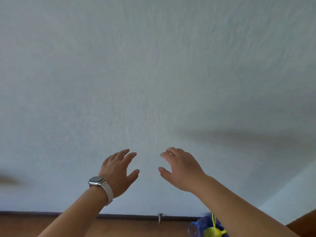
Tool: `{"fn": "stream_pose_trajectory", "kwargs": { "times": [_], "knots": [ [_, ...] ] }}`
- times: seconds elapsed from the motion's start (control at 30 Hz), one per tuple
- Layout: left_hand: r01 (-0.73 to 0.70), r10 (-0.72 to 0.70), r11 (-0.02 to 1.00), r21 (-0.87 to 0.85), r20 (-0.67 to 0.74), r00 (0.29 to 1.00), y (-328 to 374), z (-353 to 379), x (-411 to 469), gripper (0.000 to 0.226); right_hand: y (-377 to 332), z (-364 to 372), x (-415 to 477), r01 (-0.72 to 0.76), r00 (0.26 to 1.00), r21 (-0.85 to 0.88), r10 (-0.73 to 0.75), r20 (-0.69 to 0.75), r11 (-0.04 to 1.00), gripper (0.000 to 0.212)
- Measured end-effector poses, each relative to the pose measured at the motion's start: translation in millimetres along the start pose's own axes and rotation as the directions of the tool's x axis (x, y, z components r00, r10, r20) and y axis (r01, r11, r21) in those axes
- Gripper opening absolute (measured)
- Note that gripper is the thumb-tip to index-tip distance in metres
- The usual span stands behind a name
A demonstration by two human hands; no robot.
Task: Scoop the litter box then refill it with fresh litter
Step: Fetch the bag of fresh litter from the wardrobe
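Note:
Both of my hands are raised in front of a plain pale wall. My left hand, with a watch on a light strap at the wrist, has its fingers spread and relaxed and holds nothing. My right hand is a short gap to its right, fingers loosely curved and empty. No litter box, scoop or litter shows in the head view.
The wall fills most of the view. A dark baseboard runs along its foot above a brown floor. A small metal stopper sticks out there. A blue bag with a yellow drawstring lies at the lower right.

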State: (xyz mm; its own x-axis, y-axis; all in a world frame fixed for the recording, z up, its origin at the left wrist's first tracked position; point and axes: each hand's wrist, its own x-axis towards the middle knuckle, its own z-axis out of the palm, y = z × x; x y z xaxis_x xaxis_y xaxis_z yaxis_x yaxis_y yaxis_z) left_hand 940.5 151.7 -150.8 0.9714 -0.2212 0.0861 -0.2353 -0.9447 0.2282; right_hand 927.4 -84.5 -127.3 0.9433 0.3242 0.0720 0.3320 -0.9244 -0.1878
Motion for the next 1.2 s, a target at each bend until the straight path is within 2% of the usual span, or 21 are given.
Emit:
{"fn": "stream_pose_trajectory", "kwargs": {
  "times": [0.13, 0.27, 0.4, 0.57, 0.67, 0.8, 0.9, 1.03, 1.2],
  "knots": [
    [0.144, -0.144, 0.989, 0.018, -0.014, 0.989, -49.7, 0.1, -22.7, 0.063, -30.8, 16.6, 34.6, 0.120, 0.991, 0.031, -0.121, 0.058, 0.992, 0.057],
    [0.298, -0.300, 0.953, 0.050, 0.035, 0.953, -93.7, 7.7, -40.2, 0.076, -57.6, 41.0, 75.0, 0.247, 0.961, 0.065, -0.253, 0.109, 0.967, 0.059],
    [0.410, -0.415, 0.908, 0.090, 0.044, 0.909, -125.0, 3.8, -48.4, 0.064, -81.0, 62.8, 113.7, 0.374, 0.909, 0.100, -0.386, 0.158, 0.922, 0.061],
    [0.547, -0.548, 0.831, 0.096, -0.020, 0.836, -150.2, -15.5, -50.1, 0.065, -106.9, 76.7, 164.9, 0.514, 0.827, 0.160, -0.536, 0.166, 0.843, 0.061],
    [0.622, -0.619, 0.773, 0.123, -0.072, 0.782, -157.4, -29.6, -53.5, 0.079, -123.5, 81.5, 194.0, 0.586, 0.780, 0.187, -0.611, 0.135, 0.789, 0.061],
    [0.722, -0.711, 0.683, 0.112, -0.127, 0.692, -166.8, -43.5, -77.6, 0.070, -162.9, 86.4, 224.6, 0.684, 0.682, 0.219, -0.716, 0.149, 0.696, 0.071],
    [0.793, -0.778, 0.600, 0.105, -0.152, 0.609, -177.8, -49.5, -106.5, 0.077, -202.3, 91.8, 231.9, 0.746, 0.601, 0.242, -0.784, 0.158, 0.621, 0.070],
    [0.867, -0.840, 0.495, 0.062, -0.222, 0.495, -195.3, -53.7, -145.8, 0.078, -256.5, 101.4, 234.3, 0.804, 0.498, 0.276, -0.850, 0.174, 0.527, 0.079],
    [0.921, -0.889, 0.388, 0.040, -0.248, 0.385, -226.4, -46.7, -196.9, 0.074, -325.8, 119.9, 232.9, 0.862, 0.381, 0.276, -0.902, 0.203, 0.426, 0.060]
  ]
}}
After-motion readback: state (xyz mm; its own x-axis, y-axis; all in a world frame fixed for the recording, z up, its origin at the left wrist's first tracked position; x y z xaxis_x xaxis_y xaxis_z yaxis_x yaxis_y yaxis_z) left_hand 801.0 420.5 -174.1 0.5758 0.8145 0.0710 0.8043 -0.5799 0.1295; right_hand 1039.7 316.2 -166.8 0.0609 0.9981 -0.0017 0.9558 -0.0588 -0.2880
